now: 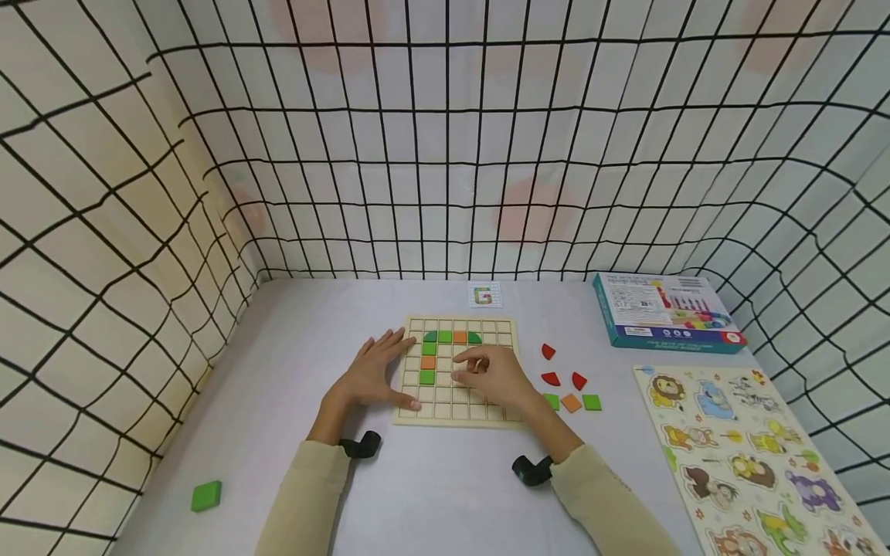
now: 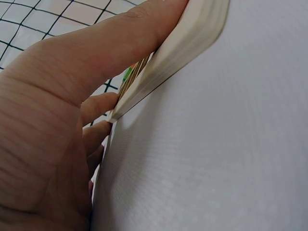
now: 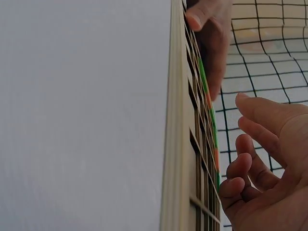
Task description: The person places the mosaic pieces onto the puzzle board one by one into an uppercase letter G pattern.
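A wooden grid board [image 1: 455, 415] lies on the table, with several green and orange pieces in its cells along an upper row and down a left column. My left hand [image 1: 375, 371] rests at the board's left side, fingers spread and straight, the thumb on its near left corner. In the left wrist view the thumb [image 2: 120, 38] lies along the board's edge. Over the right half of the board hovers my right hand [image 1: 497, 374], its fingers loosely bent. The right wrist view shows a gap between thumb and fingers [image 3: 243, 166], with nothing held there.
Right of the board lie red rounded pieces [image 1: 551, 379], green squares [image 1: 592, 402] and an orange square [image 1: 572, 402]. A pattern card [image 1: 484, 295] is behind the board. At right are a box [image 1: 667, 313] and an animal puzzle sheet [image 1: 737, 440]. A green block [image 1: 206, 496] sits front left.
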Demonstrator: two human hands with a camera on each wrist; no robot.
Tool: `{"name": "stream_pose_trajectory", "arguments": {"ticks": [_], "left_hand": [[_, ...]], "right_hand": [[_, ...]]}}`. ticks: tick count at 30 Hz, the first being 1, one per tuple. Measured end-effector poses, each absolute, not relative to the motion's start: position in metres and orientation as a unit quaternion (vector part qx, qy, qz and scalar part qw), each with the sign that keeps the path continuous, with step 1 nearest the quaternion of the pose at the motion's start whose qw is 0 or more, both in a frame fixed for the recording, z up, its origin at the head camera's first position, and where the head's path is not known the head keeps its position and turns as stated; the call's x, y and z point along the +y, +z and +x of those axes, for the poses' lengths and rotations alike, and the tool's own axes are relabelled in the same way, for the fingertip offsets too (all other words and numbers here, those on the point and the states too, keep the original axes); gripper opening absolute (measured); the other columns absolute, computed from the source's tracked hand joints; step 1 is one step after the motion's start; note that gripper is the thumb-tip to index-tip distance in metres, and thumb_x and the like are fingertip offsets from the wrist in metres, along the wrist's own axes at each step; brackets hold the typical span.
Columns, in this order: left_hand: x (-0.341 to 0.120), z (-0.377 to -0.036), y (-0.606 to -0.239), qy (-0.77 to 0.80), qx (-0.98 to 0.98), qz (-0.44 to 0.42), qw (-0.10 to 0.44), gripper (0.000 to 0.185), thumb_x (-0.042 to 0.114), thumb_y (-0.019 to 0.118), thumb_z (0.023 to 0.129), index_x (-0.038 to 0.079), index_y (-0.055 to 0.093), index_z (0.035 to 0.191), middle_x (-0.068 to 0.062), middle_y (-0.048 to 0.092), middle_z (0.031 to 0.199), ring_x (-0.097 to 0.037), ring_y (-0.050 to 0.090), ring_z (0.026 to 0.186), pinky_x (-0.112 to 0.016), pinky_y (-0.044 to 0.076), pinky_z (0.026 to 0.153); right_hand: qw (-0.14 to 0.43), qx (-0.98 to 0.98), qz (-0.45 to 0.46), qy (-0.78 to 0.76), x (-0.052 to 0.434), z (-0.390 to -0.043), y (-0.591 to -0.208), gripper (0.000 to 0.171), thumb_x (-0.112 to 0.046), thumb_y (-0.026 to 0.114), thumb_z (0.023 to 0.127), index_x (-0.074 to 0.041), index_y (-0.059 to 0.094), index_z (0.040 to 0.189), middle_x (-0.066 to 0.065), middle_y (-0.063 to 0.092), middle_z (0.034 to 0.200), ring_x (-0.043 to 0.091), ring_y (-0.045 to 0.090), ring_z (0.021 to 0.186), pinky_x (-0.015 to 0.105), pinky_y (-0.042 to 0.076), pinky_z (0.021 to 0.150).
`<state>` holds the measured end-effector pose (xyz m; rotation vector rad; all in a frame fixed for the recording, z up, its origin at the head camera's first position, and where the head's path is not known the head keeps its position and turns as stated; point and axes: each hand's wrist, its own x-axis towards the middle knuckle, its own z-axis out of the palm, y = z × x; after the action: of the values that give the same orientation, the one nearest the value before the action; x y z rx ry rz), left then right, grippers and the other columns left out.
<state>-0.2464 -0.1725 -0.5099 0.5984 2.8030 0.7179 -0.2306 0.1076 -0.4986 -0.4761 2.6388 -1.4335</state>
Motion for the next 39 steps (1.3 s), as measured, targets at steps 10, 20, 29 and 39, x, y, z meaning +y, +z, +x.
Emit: {"name": "stream_pose_trajectory", "arguments": {"ticks": [10, 20, 29, 39], "left_hand": [[-0.174, -0.246, -0.516, 0.249, 0.945, 0.193, 0.088, 0.125, 0.068, 0.09, 0.059, 0.022, 0.035, 0.162, -0.005, 0.019, 0.174, -0.03, 0.011, 0.162, -0.057, 0.006, 0.13], [-0.174, -0.246, -0.514, 0.241, 0.947, 0.195, 0.088, 0.127, 0.071, 0.089, 0.059, 0.022, 0.035, 0.162, -0.005, 0.018, 0.174, -0.03, 0.011, 0.162, -0.056, 0.005, 0.131], [-0.173, -0.248, -0.511, 0.242, 0.946, 0.196, 0.09, 0.126, 0.068, 0.09, 0.06, 0.021, 0.034, 0.163, -0.006, 0.017, 0.174, -0.03, 0.01, 0.162, -0.056, 0.004, 0.131], [-0.171, -0.248, -0.512, 0.242, 0.946, 0.197, 0.093, 0.126, 0.068, 0.09, 0.06, 0.021, 0.033, 0.163, -0.005, 0.016, 0.174, -0.03, 0.01, 0.162, -0.056, 0.004, 0.131]], "right_hand": [[0.033, 0.876, -0.136, -0.461, 0.159, -0.229, -0.493, 0.028, -0.026, 0.083, 0.088, -0.012, 0.08, 0.112, 0.003, 0.065, 0.087, 0.015, 0.049, 0.064, 0.022, 0.039, 0.052], [0.032, 0.909, -0.09, -0.406, 0.206, -0.221, -0.49, 0.03, -0.03, 0.082, 0.089, -0.016, 0.079, 0.114, 0.002, 0.062, 0.089, 0.019, 0.051, 0.073, 0.024, 0.039, 0.055], [0.053, 0.925, -0.059, -0.372, 0.24, -0.218, -0.494, 0.034, -0.031, 0.082, 0.089, -0.016, 0.077, 0.119, 0.003, 0.062, 0.091, 0.02, 0.053, 0.082, 0.023, 0.044, 0.06], [0.067, 0.937, -0.074, -0.336, 0.26, -0.215, -0.497, 0.033, -0.024, 0.08, 0.09, -0.012, 0.077, 0.12, 0.003, 0.062, 0.09, 0.02, 0.051, 0.086, 0.025, 0.041, 0.065]]}}
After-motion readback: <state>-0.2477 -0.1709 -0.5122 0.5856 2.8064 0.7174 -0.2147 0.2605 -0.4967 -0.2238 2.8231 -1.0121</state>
